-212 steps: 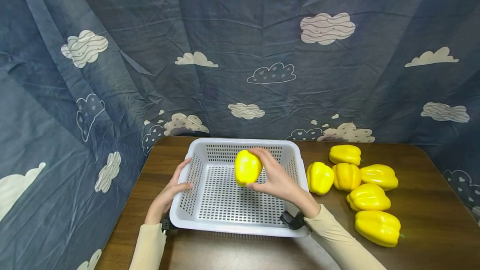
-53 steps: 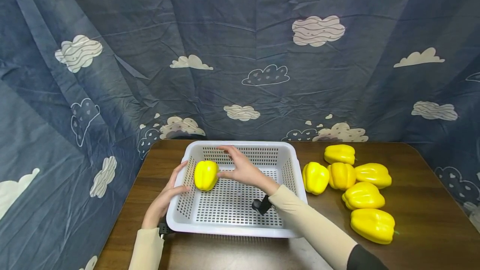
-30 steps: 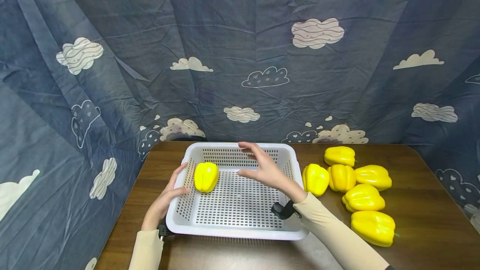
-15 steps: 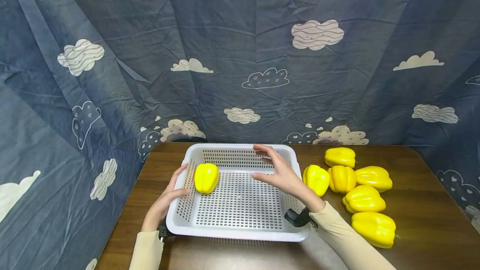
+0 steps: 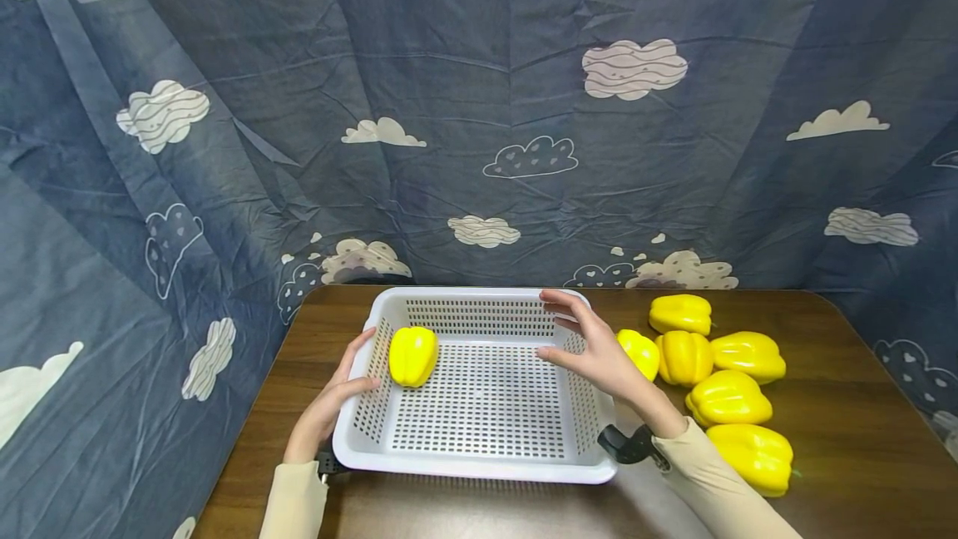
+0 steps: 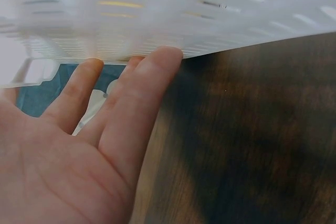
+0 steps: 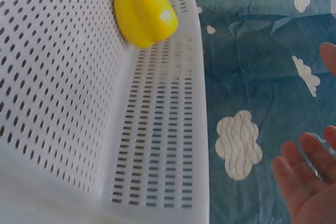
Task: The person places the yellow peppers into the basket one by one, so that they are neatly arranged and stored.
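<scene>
A white perforated plastic basket [image 5: 471, 467] stands on the table. My left hand [image 5: 331, 407] holds its left side, thumb over the rim; in the left wrist view the fingers [image 6: 131, 111] lie against the outer wall. One yellow bell pepper [image 5: 412, 356] rests inside near the basket's left wall; the right wrist view also shows this pepper [image 7: 143, 14]. Above the basket's right side is my right hand [image 5: 595, 354], fingers spread apart from the thumb and holding nothing. Nearest to it, a yellow bell pepper [image 5: 640, 353] outside the basket is partly hidden behind the hand.
Several more yellow bell peppers [image 5: 728, 398] lie grouped on the brown wooden table [image 5: 846, 406], right of the basket. A dark blue curtain [image 5: 449, 181] with cloud prints hangs behind the table's far edge.
Earlier my right hand held a bell pepper over the basket. That pepper now lies inside at the left, and the released hand has moved right. The left hand stays on the basket.
</scene>
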Demonstrator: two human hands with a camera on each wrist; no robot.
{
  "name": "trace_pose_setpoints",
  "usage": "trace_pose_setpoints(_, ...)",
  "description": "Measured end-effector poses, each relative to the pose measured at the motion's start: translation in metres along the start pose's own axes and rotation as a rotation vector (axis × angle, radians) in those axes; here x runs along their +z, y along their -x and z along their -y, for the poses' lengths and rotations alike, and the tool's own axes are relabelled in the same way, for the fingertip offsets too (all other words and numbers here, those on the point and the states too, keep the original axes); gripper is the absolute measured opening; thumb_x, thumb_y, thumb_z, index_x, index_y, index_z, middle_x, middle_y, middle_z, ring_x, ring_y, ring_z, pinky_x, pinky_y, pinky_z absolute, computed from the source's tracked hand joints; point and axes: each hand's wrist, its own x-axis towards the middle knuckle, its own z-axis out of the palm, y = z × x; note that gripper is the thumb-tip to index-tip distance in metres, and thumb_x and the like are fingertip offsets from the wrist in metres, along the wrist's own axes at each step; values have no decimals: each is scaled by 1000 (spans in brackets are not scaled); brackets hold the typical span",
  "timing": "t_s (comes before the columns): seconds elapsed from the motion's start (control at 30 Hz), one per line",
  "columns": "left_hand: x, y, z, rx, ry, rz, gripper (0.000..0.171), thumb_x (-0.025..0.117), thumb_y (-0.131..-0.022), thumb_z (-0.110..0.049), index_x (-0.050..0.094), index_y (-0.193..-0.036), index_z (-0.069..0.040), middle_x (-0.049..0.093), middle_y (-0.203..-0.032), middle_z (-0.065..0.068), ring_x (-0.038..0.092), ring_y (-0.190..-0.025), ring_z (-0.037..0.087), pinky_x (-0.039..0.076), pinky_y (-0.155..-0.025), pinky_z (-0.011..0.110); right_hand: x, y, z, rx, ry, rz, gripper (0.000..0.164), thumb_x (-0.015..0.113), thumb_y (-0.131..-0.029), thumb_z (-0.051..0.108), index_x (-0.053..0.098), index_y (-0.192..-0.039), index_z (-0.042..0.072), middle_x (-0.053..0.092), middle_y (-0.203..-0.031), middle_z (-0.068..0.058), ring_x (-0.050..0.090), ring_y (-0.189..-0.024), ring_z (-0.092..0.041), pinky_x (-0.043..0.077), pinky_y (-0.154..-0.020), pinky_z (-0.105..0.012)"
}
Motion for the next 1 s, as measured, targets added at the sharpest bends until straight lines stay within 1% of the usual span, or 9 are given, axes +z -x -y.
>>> trace_pose_setpoints(0.1, 0, 0, 0, 2, -3, 0, 78, 51, -89, -6, 11, -152, -30, 5, -155, 13, 39, -120, 46, 45, -84, 52, -6, 7, -3, 14, -5, -14, 73, 76, -80, 7, 37, -142, 4, 40, -143, -11, 40, -128, -31, 33, -104, -39)
trace_pose_setpoints(0.27, 1, 0, 0, 0, -10, -1, 78, 52, -89, -7, 11, -151, -31, 5, -155, 13, 38, -121, 47, 45, -84, 52, -17, 18, -7, 19, 0, -38, 72, 75, -81, 7, 36, -142, 4, 41, -143, -12, 41, -127, -29, 33, -102, -22)
trace_pose_setpoints(0.37, 1, 0, 0, 1, -7, 0, 78, 51, -89, -7, 11, -151, -30, 5, -155, 13, 39, -120, 47, 46, -83, 52, -22, 23, -9, 31, 2, -57, 71, 75, -81, 7, 37, -142, 5, 41, -142, -12, 42, -127, -30, 32, -101, -18)
trace_pose_setpoints(0.5, 1, 0, 0, 2, -5, 2, 78, 51, -89, -7, 11, -151, -30, 6, -155, 14, 39, -119, 47, 46, -83, 52, -29, 30, -11, 51, 23, -81, 71, 75, -82, 7, 37, -141, 7, 42, -142, -11, 43, -126, -30, 32, -100, -17)
trace_pose_setpoints(0.67, 1, 0, 0, 0, -13, -3, 78, 52, -89, -7, 11, -151, -31, 6, -155, 13, 39, -120, 46, 45, -84, 52, -34, 35, -13, 74, 42, -102, 70, 74, -82, 9, 37, -142, 7, 43, -141, -12, 44, -124, -32, 35, -100, -23)
trace_pose_setpoints(0.83, 2, 0, 0, -5, -19, -14, 77, 51, -89, -8, 12, -151, -32, 7, -154, 13, 39, -120, 47, 45, -85, 52, -38, 41, -16, 85, 26, -122, 69, 73, -82, 5, 36, -141, 4, 43, -140, -16, 43, -125, -33, 34, -98, -15)
trace_pose_setpoints(0.93, 2, 0, 0, -8, -21, -17, 77, 52, -89, -8, 12, -151, -32, 7, -154, 13, 39, -120, 47, 45, -84, 52, -40, 46, -20, 76, 30, -142, 69, 73, -81, 2, 36, -140, 3, 43, -140, -16, 43, -126, -29, 32, -98, -14)
trace_pose_setpoints(1.0, 2, 0, 0, -9, -21, -17, 77, 52, -89, -8, 12, -151, -32, 7, -154, 13, 39, -120, 47, 45, -84, 52, -42, 49, -22, 75, 46, -157, 69, 73, -81, 1, 37, -140, 3, 44, -140, -15, 43, -126, -21, 32, -98, -13)
